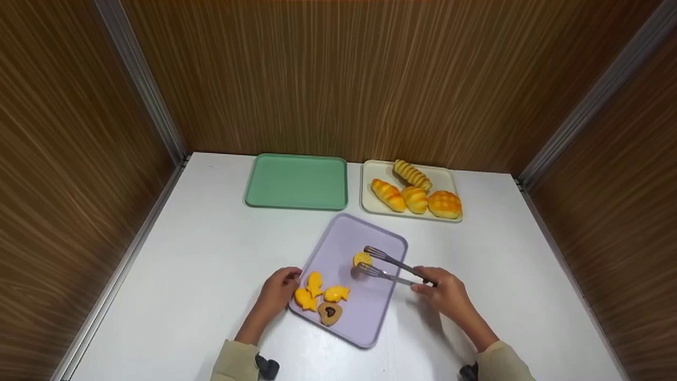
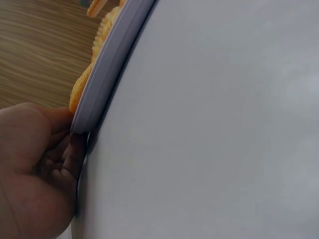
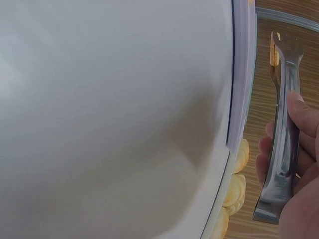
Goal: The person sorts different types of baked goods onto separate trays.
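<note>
A lilac tray lies slanted on the white table. My left hand pinches its left rim, with some fingers under the edge in the left wrist view. My right hand holds metal tongs around the middle. Between the tong tips is a round yellow cookie, over the tray with a shadow below it. Several orange fish-shaped crackers lie at the tray's near left corner. Beside them is a brown heart-shaped cookie with a dark centre.
A green tray with nothing on it stands at the back left. Right of it, a cream tray bears several breads, among them a square bun and a ridged roll. Wood-grain walls enclose the table on three sides.
</note>
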`<state>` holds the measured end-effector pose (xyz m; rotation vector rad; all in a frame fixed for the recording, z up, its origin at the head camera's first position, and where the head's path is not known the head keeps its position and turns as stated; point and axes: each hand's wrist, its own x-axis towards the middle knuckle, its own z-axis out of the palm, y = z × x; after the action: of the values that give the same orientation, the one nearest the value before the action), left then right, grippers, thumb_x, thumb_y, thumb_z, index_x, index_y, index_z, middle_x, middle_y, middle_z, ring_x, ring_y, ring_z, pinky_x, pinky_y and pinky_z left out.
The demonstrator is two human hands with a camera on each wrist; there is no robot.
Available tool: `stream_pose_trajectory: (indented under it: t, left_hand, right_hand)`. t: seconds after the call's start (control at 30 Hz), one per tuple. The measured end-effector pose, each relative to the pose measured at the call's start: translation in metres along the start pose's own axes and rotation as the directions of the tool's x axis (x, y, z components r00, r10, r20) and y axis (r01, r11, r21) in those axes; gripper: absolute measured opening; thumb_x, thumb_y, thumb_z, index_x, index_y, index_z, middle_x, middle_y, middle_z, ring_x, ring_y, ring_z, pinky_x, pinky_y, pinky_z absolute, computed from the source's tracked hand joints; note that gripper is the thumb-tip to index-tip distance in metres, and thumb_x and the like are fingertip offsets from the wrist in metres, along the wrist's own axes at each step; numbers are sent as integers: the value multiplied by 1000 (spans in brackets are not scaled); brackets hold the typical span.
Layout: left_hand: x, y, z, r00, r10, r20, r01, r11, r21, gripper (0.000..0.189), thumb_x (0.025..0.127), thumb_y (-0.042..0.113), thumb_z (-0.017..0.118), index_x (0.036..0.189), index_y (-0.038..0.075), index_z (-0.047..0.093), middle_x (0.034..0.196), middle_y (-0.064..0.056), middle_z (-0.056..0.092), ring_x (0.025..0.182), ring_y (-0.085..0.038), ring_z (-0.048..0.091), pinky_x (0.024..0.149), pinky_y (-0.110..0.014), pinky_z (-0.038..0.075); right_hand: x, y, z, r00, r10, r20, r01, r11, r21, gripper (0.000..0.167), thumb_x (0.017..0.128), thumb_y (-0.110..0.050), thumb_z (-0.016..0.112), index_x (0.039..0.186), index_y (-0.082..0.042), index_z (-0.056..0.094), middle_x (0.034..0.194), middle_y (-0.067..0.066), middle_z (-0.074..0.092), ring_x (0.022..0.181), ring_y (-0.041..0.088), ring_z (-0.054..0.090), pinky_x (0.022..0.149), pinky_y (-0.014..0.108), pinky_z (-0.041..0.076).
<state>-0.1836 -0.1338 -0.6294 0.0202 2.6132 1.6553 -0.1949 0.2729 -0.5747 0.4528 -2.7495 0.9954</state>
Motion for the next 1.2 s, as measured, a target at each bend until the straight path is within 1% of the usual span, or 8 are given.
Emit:
stream_pose_trajectory:
  t: [0.13, 0.23, 0.43, 0.6, 0.7, 0.9, 1.1, 1.2]
  left_hand:
    - [-1, -1, 0, 1000, 6, -4, -6, 1000, 3, 25, 101, 11, 57, 124, 6, 66, 112, -10, 65, 99, -21, 58, 92, -41, 50]
    - [-1, -1, 1, 1000, 6, 4, -6, 1000, -3, 26, 101, 12, 58, 125, 6, 65, 113, -10, 65, 99, -21, 58, 92, -40, 50]
    - [-1, 1, 2, 1000, 4, 24, -4, 1000, -7, 27, 102, 14, 57, 127, 7, 64, 115, -9, 64, 100, -21, 58, 93, -41, 50]
    - [0, 0, 4, 1000, 5, 23, -5, 1000, -11, 27, 102, 13, 57, 127, 6, 64, 116, -10, 65, 102, -22, 59, 93, -41, 51]
    - [0, -1, 4, 1000, 5, 22, -5, 1000, -12, 27, 102, 13, 57, 127, 6, 64, 116, -10, 65, 103, -22, 59, 94, -42, 51]
    - [0, -2, 2, 999, -32, 14, 32, 999, -6, 27, 101, 13, 57, 127, 8, 65, 116, -9, 65, 102, -22, 58, 95, -42, 50]
    - [-1, -1, 0, 1000, -14, 15, 14, 1000, -1, 27, 101, 12, 58, 126, 7, 65, 115, -10, 64, 100, -22, 58, 93, -42, 50]
    - [-1, -1, 0, 1000, -4, 10, 4, 1000, -4, 26, 101, 12, 58, 126, 8, 65, 114, -9, 65, 99, -21, 58, 93, -41, 50]
  right_hand:
    - [18, -5, 5, 1000, -5, -3, 5, 1000, 7, 37, 80, -15, 85, 117, -11, 76, 108, 4, 76, 87, 18, 67, 77, 38, 55]
    - [31, -6, 8, 1000, 9, -4, -9, 1000, 12, 39, 81, -16, 84, 118, -10, 75, 111, 7, 76, 92, 22, 69, 82, 43, 55]
    - [58, -8, 15, 998, 59, -4, -59, 998, 15, 41, 84, -19, 81, 123, -6, 72, 118, 16, 73, 104, 32, 69, 93, 52, 51]
    - [83, -11, 24, 994, 109, -15, -109, 994, 6, 40, 87, -23, 80, 123, -7, 73, 120, 16, 72, 113, 35, 66, 99, 53, 47]
    - [97, -13, 34, 990, 141, -30, -141, 990, 4, 39, 85, -25, 80, 121, -10, 74, 118, 14, 73, 111, 34, 67, 96, 53, 48]
    - [125, -21, 62, 983, 163, -80, -165, 986, -18, 36, 83, -26, 82, 116, -11, 76, 109, 12, 76, 100, 33, 70, 86, 53, 50]
    - [148, -29, 85, 972, 223, -81, -224, 975, -9, 34, 85, -28, 80, 115, -12, 76, 105, 10, 76, 96, 33, 69, 84, 52, 49]
    - [155, -31, 93, 966, 247, -77, -249, 968, -15, 28, 87, -29, 78, 111, -14, 76, 102, 8, 76, 93, 32, 68, 83, 50, 49]
